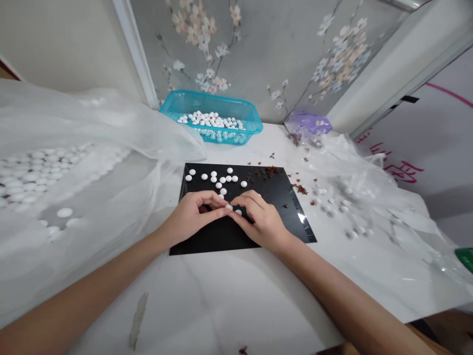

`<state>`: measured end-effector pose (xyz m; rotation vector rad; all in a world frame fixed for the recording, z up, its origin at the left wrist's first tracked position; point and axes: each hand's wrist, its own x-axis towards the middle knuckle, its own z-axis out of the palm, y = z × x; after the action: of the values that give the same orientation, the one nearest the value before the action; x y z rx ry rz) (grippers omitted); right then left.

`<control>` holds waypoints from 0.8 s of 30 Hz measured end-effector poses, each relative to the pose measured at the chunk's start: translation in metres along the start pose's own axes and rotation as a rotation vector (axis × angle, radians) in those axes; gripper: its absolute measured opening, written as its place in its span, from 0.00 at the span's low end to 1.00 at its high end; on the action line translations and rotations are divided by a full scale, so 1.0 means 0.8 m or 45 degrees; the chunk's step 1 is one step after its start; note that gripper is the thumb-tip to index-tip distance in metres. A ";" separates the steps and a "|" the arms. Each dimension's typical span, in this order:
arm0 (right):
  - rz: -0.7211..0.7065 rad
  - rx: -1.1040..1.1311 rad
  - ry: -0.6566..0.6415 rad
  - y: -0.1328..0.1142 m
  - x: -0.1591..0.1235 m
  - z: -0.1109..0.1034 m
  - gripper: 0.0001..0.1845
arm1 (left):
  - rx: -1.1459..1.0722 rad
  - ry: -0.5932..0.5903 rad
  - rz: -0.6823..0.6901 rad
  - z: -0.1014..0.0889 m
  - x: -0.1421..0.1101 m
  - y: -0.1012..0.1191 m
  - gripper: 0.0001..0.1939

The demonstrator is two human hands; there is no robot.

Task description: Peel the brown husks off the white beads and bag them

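White and rounded, one small ball [229, 207] sits at my fingertips over the black mat [218, 239]; I can't tell its long axis or which way it points. My left hand [190, 215], angled inward, pinches it nearly closed, while my right hand [265, 220], fingers bent, meets it, its grip unclear.

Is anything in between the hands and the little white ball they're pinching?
Nothing visible: the left hand and right hand both touch the ball. A second ball lies close by, not between.
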<state>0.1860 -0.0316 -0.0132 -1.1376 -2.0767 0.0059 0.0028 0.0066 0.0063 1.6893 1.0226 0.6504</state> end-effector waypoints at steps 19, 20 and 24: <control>-0.026 0.024 -0.004 0.000 0.003 -0.006 0.05 | 0.002 0.007 -0.003 0.001 0.001 0.004 0.12; -0.026 0.050 -0.019 0.001 0.004 -0.008 0.06 | -0.005 0.022 0.001 0.002 0.001 0.004 0.12; 0.090 0.028 0.012 0.006 0.008 -0.014 0.11 | 0.006 0.137 0.006 0.003 0.001 0.003 0.12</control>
<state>0.1942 -0.0279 -0.0032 -1.1947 -2.0226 0.0569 0.0054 0.0059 0.0075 1.6757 1.0964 0.7492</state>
